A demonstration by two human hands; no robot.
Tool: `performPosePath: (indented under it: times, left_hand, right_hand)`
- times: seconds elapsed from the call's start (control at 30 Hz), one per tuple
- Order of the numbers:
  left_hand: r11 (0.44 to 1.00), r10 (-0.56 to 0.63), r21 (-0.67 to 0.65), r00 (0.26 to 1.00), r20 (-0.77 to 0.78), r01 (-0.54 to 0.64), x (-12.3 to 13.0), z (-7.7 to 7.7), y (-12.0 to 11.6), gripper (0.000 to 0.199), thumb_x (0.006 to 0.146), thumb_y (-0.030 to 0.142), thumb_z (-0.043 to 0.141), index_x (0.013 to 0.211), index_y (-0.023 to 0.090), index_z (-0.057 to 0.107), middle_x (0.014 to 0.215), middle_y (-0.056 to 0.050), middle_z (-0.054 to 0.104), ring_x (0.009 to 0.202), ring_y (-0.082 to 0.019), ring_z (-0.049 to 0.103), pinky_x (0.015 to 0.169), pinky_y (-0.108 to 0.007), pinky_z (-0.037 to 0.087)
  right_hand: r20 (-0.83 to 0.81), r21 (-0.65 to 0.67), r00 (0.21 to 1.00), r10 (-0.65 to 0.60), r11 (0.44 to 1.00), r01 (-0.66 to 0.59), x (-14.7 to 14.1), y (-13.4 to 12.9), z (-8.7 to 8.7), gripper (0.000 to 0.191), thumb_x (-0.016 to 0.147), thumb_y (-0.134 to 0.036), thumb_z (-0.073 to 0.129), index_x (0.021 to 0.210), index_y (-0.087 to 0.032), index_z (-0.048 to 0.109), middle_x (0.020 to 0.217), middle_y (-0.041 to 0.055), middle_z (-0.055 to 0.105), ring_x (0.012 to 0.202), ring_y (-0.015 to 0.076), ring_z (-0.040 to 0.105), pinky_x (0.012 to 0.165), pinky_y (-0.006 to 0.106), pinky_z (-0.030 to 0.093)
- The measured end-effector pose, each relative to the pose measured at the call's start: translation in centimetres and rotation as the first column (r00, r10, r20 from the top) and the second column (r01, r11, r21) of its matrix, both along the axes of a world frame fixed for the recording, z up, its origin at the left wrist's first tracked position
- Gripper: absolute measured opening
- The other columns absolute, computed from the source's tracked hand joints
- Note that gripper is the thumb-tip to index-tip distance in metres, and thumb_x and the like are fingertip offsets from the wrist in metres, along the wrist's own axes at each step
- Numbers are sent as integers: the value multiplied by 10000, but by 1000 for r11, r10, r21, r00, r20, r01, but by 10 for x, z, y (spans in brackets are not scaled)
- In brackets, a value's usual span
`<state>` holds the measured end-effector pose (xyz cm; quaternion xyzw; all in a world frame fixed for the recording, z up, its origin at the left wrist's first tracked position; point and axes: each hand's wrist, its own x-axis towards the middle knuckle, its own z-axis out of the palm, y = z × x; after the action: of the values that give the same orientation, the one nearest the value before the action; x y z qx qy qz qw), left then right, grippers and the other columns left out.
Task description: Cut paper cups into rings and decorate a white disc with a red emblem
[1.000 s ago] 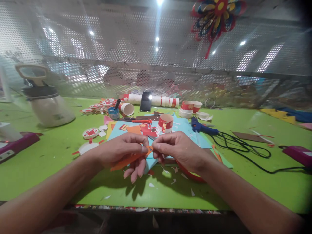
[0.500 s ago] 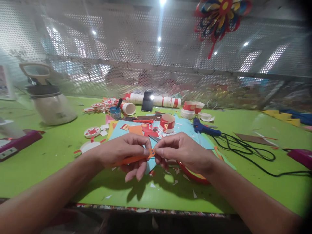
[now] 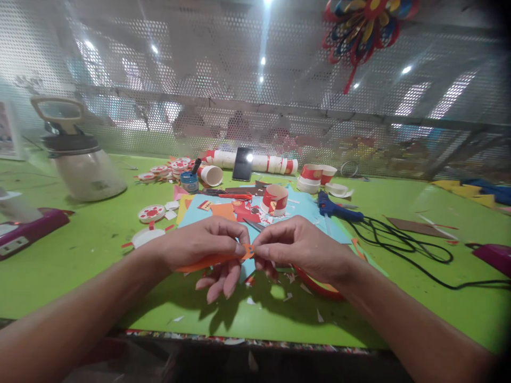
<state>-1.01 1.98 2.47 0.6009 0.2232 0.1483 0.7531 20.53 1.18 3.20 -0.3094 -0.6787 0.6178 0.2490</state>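
Note:
An orange paper piece (image 3: 249, 251) with small dark marks is held between my two hands above the front of the green table. My left hand (image 3: 211, 247) pinches it between thumb and index finger, the other fingers spread below. From the right, my right hand (image 3: 289, 249) pinches the piece's other edge. Scissors with red handles (image 3: 315, 284) lie under my right hand, their blades showing between the hands. Just beyond stands a red and white paper ring (image 3: 274, 200) on light blue paper (image 3: 191, 215).
A blue glue gun (image 3: 339, 208) with a black cord lies at right. Farther back are a blue jar (image 3: 189, 182), a phone (image 3: 242, 164) and cut paper cups (image 3: 310, 178). A large pale container (image 3: 85, 173) stands at left.
The orange piece has tilted slightly between my fingers, and the lower fingers of my left hand have spread a little to the left. Both hands keep their pinch.

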Motion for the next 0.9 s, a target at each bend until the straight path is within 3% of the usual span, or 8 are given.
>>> performPosePath:
  times: [0.13,0.23,0.33,0.4,0.5,0.7,0.9]
  left_hand:
    - [1000,23,-4,1000,13,-23,1,-1,0,122,900,230,496,821,174,569,620,-89,740,398,-143,636,322,-156,381]
    - [983,176,34,982,65,-178,4,-3,0,120,850,250,585,777,158,606,655,-86,736,499,-150,661,415,-189,442]
    - [887,437,83,885,162,-453,8,-4,1,123,781,243,676,720,139,651,672,-45,693,609,-124,630,571,-215,471]
    - [825,518,166,840,162,-541,9,-5,2,146,782,271,693,716,143,673,658,-10,639,606,-103,567,590,-216,439]
    - [777,561,271,820,111,-568,12,-6,2,187,807,305,682,702,151,681,612,18,569,554,-86,464,520,-209,357]
    - [774,605,170,792,87,-610,16,-10,0,213,791,341,697,671,168,669,569,36,512,497,-86,375,459,-230,275]
    - [760,628,143,773,92,-634,19,-8,-3,262,677,401,779,597,166,696,525,34,497,551,-109,384,523,-258,277]
  right_hand:
    - [-23,-3,1000,-5,1000,5,0,1,-2,158,826,-271,674,771,-128,712,676,19,640,563,96,572,578,239,471]
    - [-71,-24,997,-44,999,42,0,3,-5,168,834,-285,674,787,-130,715,703,30,647,591,106,571,584,249,470]
    - [-144,-45,984,-104,994,99,0,5,-8,161,837,-289,681,866,-136,721,760,41,653,660,120,576,616,255,463]
    - [-169,-28,976,-134,991,131,-2,7,-9,154,831,-288,691,864,-139,717,764,36,638,673,124,569,634,263,455]
    - [-138,-1,976,-168,986,170,-4,7,-11,182,819,-315,702,770,-140,693,746,27,619,655,124,552,642,275,446]
    - [6,-9,957,-291,957,291,-11,5,-15,276,770,-419,741,746,-159,655,641,-10,591,609,115,509,599,252,406]
    - [-12,-159,946,-325,934,319,-16,2,-20,353,718,-480,769,828,-155,686,715,5,611,655,130,536,631,268,427]
